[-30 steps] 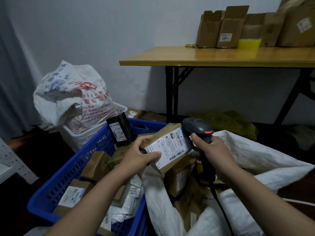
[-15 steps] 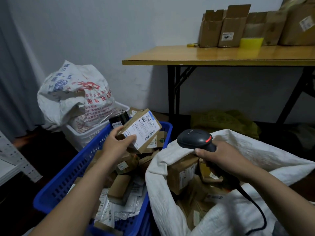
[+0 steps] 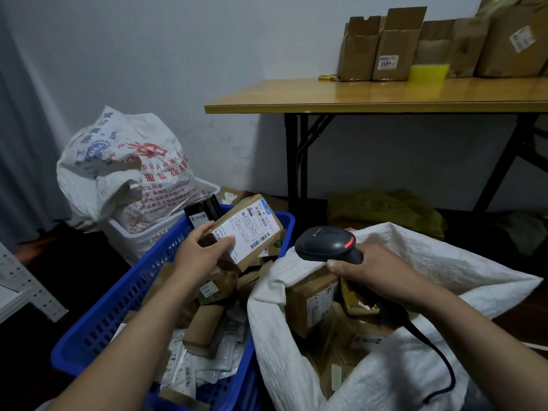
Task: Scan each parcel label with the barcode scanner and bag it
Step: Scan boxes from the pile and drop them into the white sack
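— Where's the parcel [image 3: 247, 229]?
— Above the blue basket [image 3: 124, 304], label up; left hand [image 3: 201, 256] has its grip curled round one end; right hand [image 3: 373, 271] grips the scanner [image 3: 326, 247] over the white sack [image 3: 439, 271].
— Advice?
— Tilt the barcode toward the scanner's nose; thumb off the label.

The left forearm [image 3: 142, 330] and right forearm [image 3: 462, 330] are bare up to the frame edge, as are the left grip [image 3: 198, 256] and right grip [image 3: 376, 271]. The thumbnails are short and plain.
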